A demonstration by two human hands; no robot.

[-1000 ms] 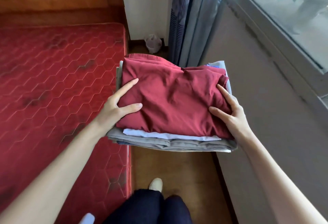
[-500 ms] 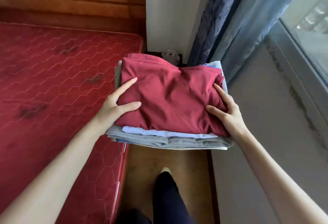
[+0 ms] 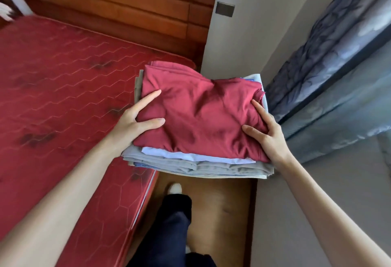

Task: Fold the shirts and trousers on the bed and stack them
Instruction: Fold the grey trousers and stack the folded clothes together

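While carried: stack of folded clothes (image 3: 196, 167) held off the bed, above the floor gap beside the mattress (image 3: 63, 97).
Left hand (image 3: 131, 122): grips the stack's left edge, thumb and forefinger on the red top garment (image 3: 201, 114), other fingers hidden beneath.
Right hand (image 3: 268, 137): grips the right edge likewise.
Far: wooden headboard (image 3: 127, 12), curtain (image 3: 328, 65).

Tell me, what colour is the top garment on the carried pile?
Dark red top garment, clearest in the head view.
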